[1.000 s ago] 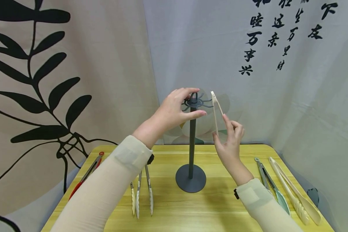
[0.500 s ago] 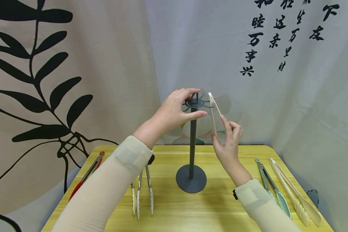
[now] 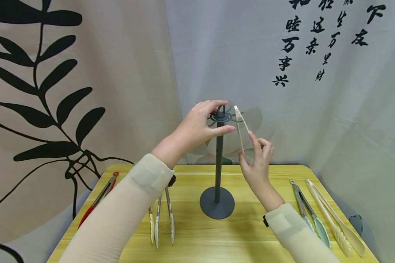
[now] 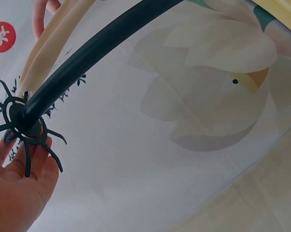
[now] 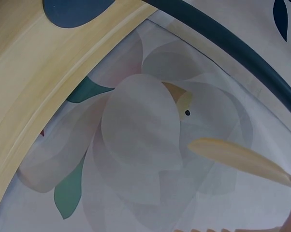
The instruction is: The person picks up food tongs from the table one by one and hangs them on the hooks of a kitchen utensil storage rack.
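A: What do the hands have?
B: The left hand (image 3: 197, 120) holds the top of the dark stand (image 3: 218, 160), fingers over its loop, thumb stretched out below the hooks (image 4: 27, 162). The right hand (image 3: 259, 160) pinches the beige tongs (image 4: 41, 65) by their lower arms, spread slightly apart.

A: Where are those tongs exactly?
B: Up at the hooks, right of the pole, joined end uppermost. One hook crosses that end; I can't tell whether it goes through or just passes in front or behind.

A: What's around them?
B: The stand is upright on the table (image 3: 197, 237). Red tongs (image 3: 87, 214) lie at the left edge, pale-tipped tongs (image 3: 172, 226) left of the base, and green tongs (image 3: 320, 226) beside big cream tongs (image 3: 354, 238) on the right. A printed cloth (image 3: 217, 54) hangs behind.

A: Anything blocking the view?
B: The left sleeve (image 3: 131, 208) covers the upper ends of the pale-tipped tongs, so I can't count the pairs. The right sleeve (image 3: 294, 230) overlaps part of the green ones. The right wrist view catches just one arm of the held tongs and a sliver of hand; the left wrist view cuts the right hand off at the top.
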The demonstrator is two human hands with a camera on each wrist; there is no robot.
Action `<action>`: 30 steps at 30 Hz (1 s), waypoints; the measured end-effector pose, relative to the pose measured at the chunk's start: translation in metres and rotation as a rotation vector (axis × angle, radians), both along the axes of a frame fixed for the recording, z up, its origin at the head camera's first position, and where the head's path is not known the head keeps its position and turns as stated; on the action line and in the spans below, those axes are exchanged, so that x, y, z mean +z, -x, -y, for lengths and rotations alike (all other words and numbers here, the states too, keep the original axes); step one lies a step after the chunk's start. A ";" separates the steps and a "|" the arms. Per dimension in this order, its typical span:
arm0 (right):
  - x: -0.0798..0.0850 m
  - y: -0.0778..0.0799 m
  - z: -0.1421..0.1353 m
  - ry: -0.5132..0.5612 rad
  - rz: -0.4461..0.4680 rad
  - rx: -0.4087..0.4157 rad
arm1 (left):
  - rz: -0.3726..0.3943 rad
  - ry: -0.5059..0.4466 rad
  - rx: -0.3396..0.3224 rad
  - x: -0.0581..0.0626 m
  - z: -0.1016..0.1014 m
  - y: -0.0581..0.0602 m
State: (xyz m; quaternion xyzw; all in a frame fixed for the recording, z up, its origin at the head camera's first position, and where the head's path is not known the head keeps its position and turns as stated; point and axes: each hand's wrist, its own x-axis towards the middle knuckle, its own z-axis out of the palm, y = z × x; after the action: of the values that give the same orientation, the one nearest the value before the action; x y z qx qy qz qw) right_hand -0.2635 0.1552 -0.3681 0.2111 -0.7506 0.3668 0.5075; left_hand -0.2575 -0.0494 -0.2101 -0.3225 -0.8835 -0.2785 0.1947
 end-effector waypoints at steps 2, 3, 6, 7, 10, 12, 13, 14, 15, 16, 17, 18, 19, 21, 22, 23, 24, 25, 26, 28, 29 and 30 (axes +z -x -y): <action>0.000 0.000 0.000 0.000 -0.002 -0.001 | -0.001 0.003 0.002 0.000 -0.001 0.000; -0.001 0.000 0.000 0.000 -0.002 -0.001 | 0.001 0.003 0.002 0.000 -0.001 0.000; -0.001 0.000 0.000 -0.001 0.000 -0.001 | 0.006 0.003 0.003 0.000 -0.002 0.001; -0.001 0.000 0.000 -0.001 0.001 -0.001 | 0.007 0.004 0.004 0.000 -0.002 0.001; -0.001 0.000 0.001 -0.003 0.000 -0.001 | 0.009 0.006 0.006 0.001 -0.003 0.001; -0.001 0.000 0.001 -0.003 -0.001 0.000 | 0.009 0.007 0.006 0.001 -0.003 0.001; -0.001 0.000 0.001 -0.004 -0.001 -0.001 | 0.009 0.007 0.005 0.001 -0.004 0.002; -0.001 0.000 0.001 -0.004 -0.002 -0.001 | 0.009 0.007 0.003 0.001 -0.004 0.002; -0.001 0.000 0.001 -0.006 -0.001 -0.002 | 0.008 0.006 0.002 0.002 -0.004 0.002; -0.001 0.001 0.002 -0.007 0.000 -0.003 | 0.009 0.006 0.001 0.002 -0.005 0.002; -0.001 0.001 0.002 -0.006 0.000 -0.003 | 0.009 0.007 0.000 0.002 -0.005 0.002; -0.002 0.001 0.002 -0.006 0.000 -0.003 | 0.009 0.007 -0.001 0.002 -0.005 0.002; -0.002 0.001 0.002 -0.006 0.000 -0.003 | 0.010 0.008 -0.001 0.002 -0.006 0.002; -0.002 0.001 0.002 -0.005 0.000 -0.002 | 0.011 0.011 -0.001 0.002 -0.006 0.002; -0.002 0.001 0.003 -0.004 0.001 -0.002 | 0.012 0.011 -0.001 0.002 -0.006 0.001; -0.002 0.001 0.003 -0.003 0.000 -0.002 | 0.012 0.011 -0.002 0.002 -0.007 0.001; -0.002 0.002 0.003 -0.002 0.001 -0.002 | 0.012 0.011 -0.001 0.003 -0.007 0.001; -0.002 0.002 0.003 0.000 0.001 -0.002 | 0.013 0.010 -0.001 0.003 -0.007 0.001; -0.002 0.002 0.003 0.001 0.002 -0.002 | 0.014 0.009 -0.001 0.003 -0.007 0.001; -0.003 0.002 0.003 0.002 0.004 -0.002 | 0.018 0.006 -0.001 0.002 -0.008 0.001; -0.004 0.001 0.004 0.003 0.005 -0.001 | 0.019 0.005 0.000 0.002 -0.008 0.001; -0.004 0.001 0.004 0.003 0.007 -0.001 | 0.020 0.005 0.001 0.002 -0.008 0.001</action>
State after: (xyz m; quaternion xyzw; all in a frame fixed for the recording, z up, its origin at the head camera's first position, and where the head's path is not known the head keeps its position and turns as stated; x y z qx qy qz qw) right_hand -0.2649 0.1516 -0.3721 0.2087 -0.7518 0.3685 0.5053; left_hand -0.2588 -0.0412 -0.2079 -0.3197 -0.8862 -0.2794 0.1853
